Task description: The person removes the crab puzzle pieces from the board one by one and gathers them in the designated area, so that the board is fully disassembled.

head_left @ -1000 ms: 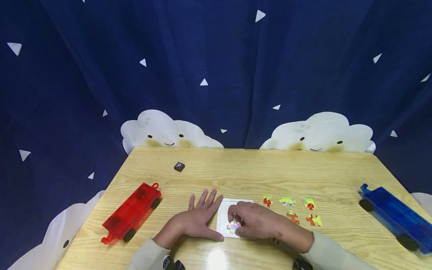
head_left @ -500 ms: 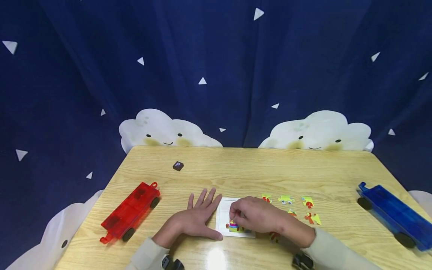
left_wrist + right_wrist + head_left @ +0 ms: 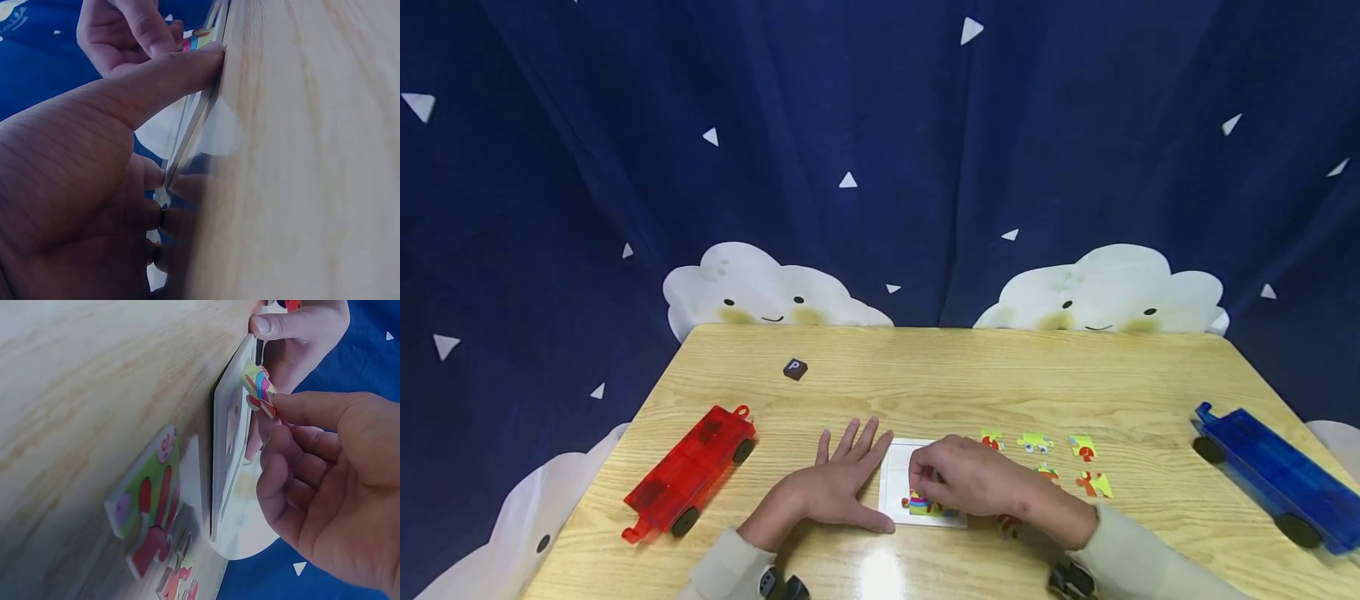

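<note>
My right hand (image 3: 966, 477) pinches a puzzle piece (image 3: 259, 387) between thumb and fingertips. The piece has a green-yellow ground, a striped rainbow patch and red shapes; in the right wrist view it stands tilted over the board. Beneath it lies a white puzzle board (image 3: 895, 471) with a raised rim. My left hand (image 3: 838, 490) rests with spread, straight fingers along the board's left edge. Its thumb touches the board's near left corner, and the index fingertip is beside the far left corner.
Several loose puzzle pieces (image 3: 1083, 448) lie right of the board, one red-and-green piece (image 3: 153, 506) close to its near right side. A red toy wagon (image 3: 691, 471) stands at left, a blue toy wagon (image 3: 1273, 475) at right. A black block marked P (image 3: 795, 369) sits farther back.
My right hand has turned and shifted slightly over the board, bringing more of the pinched piece into sight. For the last half second it has hardly moved. The left hand stays in place.
</note>
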Motion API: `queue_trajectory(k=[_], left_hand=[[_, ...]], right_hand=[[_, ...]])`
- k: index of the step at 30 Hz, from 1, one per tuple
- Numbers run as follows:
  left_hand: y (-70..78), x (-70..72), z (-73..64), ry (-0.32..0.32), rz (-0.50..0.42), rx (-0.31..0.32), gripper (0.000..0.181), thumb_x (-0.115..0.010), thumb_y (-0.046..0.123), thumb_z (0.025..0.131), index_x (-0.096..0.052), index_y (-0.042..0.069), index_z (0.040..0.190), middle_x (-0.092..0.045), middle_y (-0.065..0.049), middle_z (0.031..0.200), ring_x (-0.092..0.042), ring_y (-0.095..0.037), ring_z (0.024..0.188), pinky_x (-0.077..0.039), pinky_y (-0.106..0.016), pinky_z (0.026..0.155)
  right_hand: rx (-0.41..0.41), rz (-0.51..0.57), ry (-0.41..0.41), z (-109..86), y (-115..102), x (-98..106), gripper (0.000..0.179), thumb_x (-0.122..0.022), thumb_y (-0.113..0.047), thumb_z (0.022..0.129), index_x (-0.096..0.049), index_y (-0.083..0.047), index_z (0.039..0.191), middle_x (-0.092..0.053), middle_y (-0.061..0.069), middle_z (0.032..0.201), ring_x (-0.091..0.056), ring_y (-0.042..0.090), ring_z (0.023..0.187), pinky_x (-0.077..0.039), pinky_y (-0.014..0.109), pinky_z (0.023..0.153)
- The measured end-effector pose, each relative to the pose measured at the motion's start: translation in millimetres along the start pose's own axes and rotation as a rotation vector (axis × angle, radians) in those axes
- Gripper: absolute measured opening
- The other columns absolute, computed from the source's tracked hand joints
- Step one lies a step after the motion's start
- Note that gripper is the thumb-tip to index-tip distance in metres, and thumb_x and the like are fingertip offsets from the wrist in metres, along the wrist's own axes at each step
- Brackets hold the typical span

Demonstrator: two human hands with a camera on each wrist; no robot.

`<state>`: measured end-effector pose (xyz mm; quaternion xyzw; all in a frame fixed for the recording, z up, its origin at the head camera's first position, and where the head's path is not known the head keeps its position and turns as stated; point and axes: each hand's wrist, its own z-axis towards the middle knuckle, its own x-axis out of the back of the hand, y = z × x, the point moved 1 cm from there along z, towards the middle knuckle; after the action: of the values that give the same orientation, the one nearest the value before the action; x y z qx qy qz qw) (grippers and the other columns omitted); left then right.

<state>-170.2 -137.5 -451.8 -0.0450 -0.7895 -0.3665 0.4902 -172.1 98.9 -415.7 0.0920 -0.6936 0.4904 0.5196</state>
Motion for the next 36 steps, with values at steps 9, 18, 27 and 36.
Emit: queue_trajectory(k=[9,18,27,36], left_hand=[[1.2,-1.4,1.2,0.004,0.008,0.003,0.116,-0.073,0.067,0.084,-0.012,0.013,0.167,0.006,-0.014,0.171,0.013,-0.035,0.154,0.010,-0.066,0.115],[1.0,-1.6,1.5,-0.002,-0.008,-0.003,0.117,-0.074,0.065,0.084,-0.010,0.013,0.167,0.007,-0.013,0.171,0.015,-0.034,0.154,0.012,-0.066,0.115],[-3.2,-2.2,-0.3,-0.005,-0.013,-0.004,0.117,-0.072,0.067,0.084,-0.009,0.014,0.167,0.009,-0.012,0.171,0.016,-0.034,0.154,0.011,-0.066,0.115],[-1.8,-1.5,0.4,-0.003,-0.013,-0.006,0.117,-0.073,0.066,0.084,-0.010,0.014,0.167,0.009,-0.013,0.171,0.015,-0.035,0.154,0.011,-0.066,0.115]], right_hand=[[-0.035,0.067,0.014,-17.4,3,17,0.020,-0.067,-0.009,0.099,-0.066,-0.023,0.085,-0.061,-0.017,0.078,-0.051,0.001,0.065,-0.046,0.024,0.061],[-0.065,0.056,0.026,-61.6,21,40,0.019,-0.066,-0.010,0.101,-0.067,-0.025,0.089,-0.062,-0.015,0.078,-0.055,0.002,0.067,-0.048,0.025,0.065],[-0.130,0.115,-0.021,-102.1,42,54,0.016,-0.064,-0.017,0.104,-0.067,-0.024,0.089,-0.057,-0.014,0.074,-0.047,0.000,0.063,-0.043,0.024,0.057],[-0.139,0.181,-0.035,-133.0,63,51,0.016,-0.062,-0.014,0.104,-0.068,-0.022,0.091,-0.058,-0.016,0.076,-0.051,-0.002,0.068,-0.045,0.024,0.058]])
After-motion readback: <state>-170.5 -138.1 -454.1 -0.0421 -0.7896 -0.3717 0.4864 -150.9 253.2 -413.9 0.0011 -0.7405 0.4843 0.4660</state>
